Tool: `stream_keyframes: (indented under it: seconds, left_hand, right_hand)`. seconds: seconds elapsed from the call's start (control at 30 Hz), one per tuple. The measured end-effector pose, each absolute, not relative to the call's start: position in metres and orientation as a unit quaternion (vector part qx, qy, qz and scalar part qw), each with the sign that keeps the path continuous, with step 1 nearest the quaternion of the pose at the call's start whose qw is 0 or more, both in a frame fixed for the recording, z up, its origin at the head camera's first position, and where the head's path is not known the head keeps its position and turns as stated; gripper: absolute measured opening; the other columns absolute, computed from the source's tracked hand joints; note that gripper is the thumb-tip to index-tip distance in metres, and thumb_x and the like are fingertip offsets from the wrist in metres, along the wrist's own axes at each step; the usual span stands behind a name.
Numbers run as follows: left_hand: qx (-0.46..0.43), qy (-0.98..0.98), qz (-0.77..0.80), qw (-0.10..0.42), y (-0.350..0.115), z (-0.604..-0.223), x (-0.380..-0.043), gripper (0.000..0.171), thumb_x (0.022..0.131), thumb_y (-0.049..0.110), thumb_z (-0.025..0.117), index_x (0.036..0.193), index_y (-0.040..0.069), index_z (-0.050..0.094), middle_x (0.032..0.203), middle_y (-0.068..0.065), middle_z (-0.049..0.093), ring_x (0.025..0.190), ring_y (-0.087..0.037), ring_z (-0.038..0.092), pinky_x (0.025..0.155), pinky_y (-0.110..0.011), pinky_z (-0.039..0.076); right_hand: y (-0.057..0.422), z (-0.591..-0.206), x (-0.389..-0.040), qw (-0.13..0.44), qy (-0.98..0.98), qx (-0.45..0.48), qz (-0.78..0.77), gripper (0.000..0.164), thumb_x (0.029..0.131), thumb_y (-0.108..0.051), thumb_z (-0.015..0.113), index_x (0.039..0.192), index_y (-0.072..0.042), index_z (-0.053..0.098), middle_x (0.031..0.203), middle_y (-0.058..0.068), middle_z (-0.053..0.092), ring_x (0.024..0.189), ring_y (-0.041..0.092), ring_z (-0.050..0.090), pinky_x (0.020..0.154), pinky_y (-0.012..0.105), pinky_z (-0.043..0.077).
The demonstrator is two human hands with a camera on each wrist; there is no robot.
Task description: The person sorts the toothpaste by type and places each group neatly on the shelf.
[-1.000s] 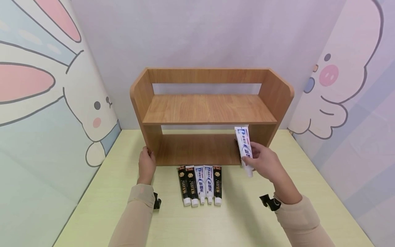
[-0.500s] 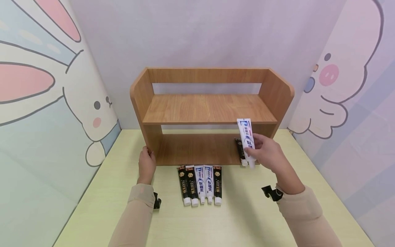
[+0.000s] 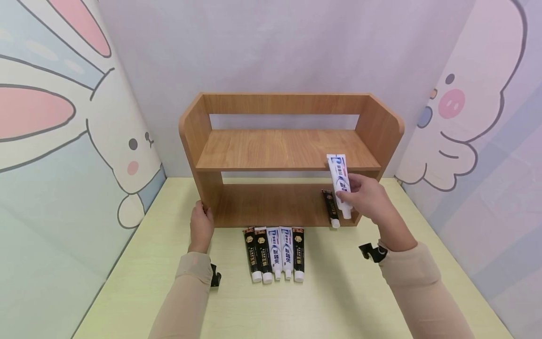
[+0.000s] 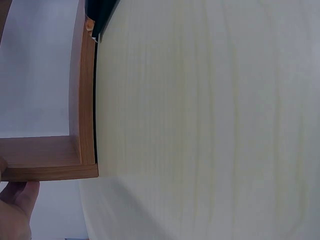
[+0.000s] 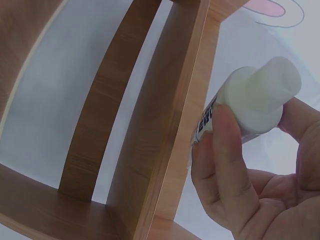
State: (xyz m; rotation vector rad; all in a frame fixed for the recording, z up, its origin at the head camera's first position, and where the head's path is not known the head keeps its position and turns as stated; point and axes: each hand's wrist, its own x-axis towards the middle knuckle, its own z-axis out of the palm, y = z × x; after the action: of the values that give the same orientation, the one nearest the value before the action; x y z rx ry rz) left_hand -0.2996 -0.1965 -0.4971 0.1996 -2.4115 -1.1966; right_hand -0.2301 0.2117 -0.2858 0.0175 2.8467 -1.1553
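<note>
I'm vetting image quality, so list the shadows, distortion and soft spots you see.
Head: a soft shadow streaks the table beside the row of tubes; left wrist: another runs diagonally near the bottom; right wrist: edges of the wooden shelf bow, and the cap of the held tube looks pale and soft.

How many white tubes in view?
3. Held tube in the right hand; third tube and fourth tube from left in the row on the table. More could hide behind that hand.

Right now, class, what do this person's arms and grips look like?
The left sleeve and right sleeve are long, plain and beige. A black notched bracket shows beside the left one, another beside the right. The left grip and right grip wear no gloves.
</note>
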Motion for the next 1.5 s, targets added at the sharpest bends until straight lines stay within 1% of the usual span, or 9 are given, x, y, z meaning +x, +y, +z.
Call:
stream_keyframes:
  seconds: [0.2,0.43,0.5,0.67,0.73,0.93,1.13,1.37,1.5]
  left_hand:
    - [0.07,-0.872,-0.433,0.218,-0.197,-0.496,-0.299,0.026,0.101,0.005,0.05,0.124,-0.006,0.043,0.107,-0.024,0.051,0.101,-0.041,0.056,0.083,-0.054,0.049]
    - [0.075,-0.871,-0.438,0.208,-0.197,-0.496,-0.299,0.028,0.102,0.006,0.048,0.127,-0.005,0.042,0.112,-0.024,0.052,0.105,-0.041,0.056,0.086,-0.054,0.049]
    - [0.075,-0.872,-0.439,0.205,-0.197,-0.496,-0.299,0.029,0.102,0.006,0.048,0.128,-0.006,0.042,0.113,-0.024,0.051,0.106,-0.041,0.055,0.087,-0.054,0.049]
    - [0.075,-0.872,-0.44,0.201,-0.196,-0.495,-0.298,0.03,0.103,0.007,0.047,0.129,-0.006,0.041,0.114,-0.025,0.051,0.107,-0.041,0.055,0.087,-0.055,0.048]
    - [0.075,-0.871,-0.442,0.2,-0.196,-0.495,-0.298,0.03,0.103,0.007,0.047,0.129,-0.006,0.041,0.115,-0.025,0.051,0.107,-0.041,0.055,0.087,-0.055,0.048]
    - [0.076,-0.87,-0.443,0.203,-0.197,-0.497,-0.299,0.03,0.103,0.007,0.048,0.129,-0.005,0.041,0.115,-0.024,0.051,0.107,-0.041,0.055,0.088,-0.055,0.048]
    - [0.078,-0.868,-0.444,0.206,-0.196,-0.498,-0.299,0.031,0.102,0.007,0.049,0.13,-0.005,0.041,0.114,-0.024,0.051,0.107,-0.041,0.054,0.089,-0.055,0.047]
    - [0.084,-0.868,-0.448,0.198,-0.196,-0.498,-0.299,0.032,0.102,0.008,0.049,0.131,-0.003,0.041,0.116,-0.022,0.051,0.108,-0.039,0.054,0.091,-0.054,0.047]
    - [0.084,-0.867,-0.452,0.193,-0.196,-0.496,-0.299,0.032,0.103,0.008,0.049,0.132,-0.003,0.04,0.117,-0.023,0.05,0.11,-0.04,0.054,0.091,-0.054,0.047]
  right_hand:
    - [0.212,-0.28,-0.24,0.04,0.923,0.012,-0.383,0.068,0.094,-0.023,0.066,0.148,0.002,0.034,0.128,0.025,0.051,0.102,0.034,0.054,0.074,0.034,0.055]
    - [0.215,-0.274,-0.25,0.044,0.92,0.013,-0.389,0.068,0.095,-0.023,0.065,0.15,-0.001,0.032,0.129,0.025,0.049,0.102,0.036,0.053,0.081,0.041,0.054]
    - [0.216,-0.273,-0.254,0.043,0.919,0.013,-0.391,0.068,0.094,-0.023,0.066,0.15,-0.001,0.033,0.128,0.025,0.049,0.102,0.036,0.054,0.08,0.04,0.055]
    - [0.217,-0.269,-0.263,0.037,0.921,0.017,-0.388,0.065,0.094,-0.023,0.066,0.147,0.001,0.037,0.124,0.024,0.051,0.1,0.035,0.054,0.073,0.032,0.055]
    - [0.218,-0.268,-0.267,0.035,0.922,0.017,-0.385,0.063,0.094,-0.024,0.066,0.146,0.002,0.039,0.123,0.024,0.052,0.099,0.035,0.055,0.072,0.031,0.054]
    - [0.217,-0.264,-0.277,0.038,0.925,0.026,-0.377,0.059,0.094,-0.027,0.065,0.142,0.001,0.045,0.121,0.022,0.053,0.098,0.033,0.055,0.074,0.032,0.052]
    - [0.216,-0.262,-0.288,0.034,0.923,0.034,-0.383,0.059,0.095,-0.027,0.065,0.143,0.001,0.045,0.124,0.022,0.051,0.099,0.033,0.054,0.076,0.033,0.053]
    - [0.217,-0.259,-0.298,0.026,0.923,0.041,-0.382,0.056,0.094,-0.03,0.065,0.14,-0.001,0.049,0.123,0.02,0.052,0.099,0.033,0.053,0.073,0.03,0.051]
    - [0.218,-0.258,-0.303,0.023,0.923,0.042,-0.382,0.055,0.094,-0.03,0.065,0.139,0.0,0.051,0.122,0.02,0.051,0.1,0.033,0.051,0.074,0.032,0.049]
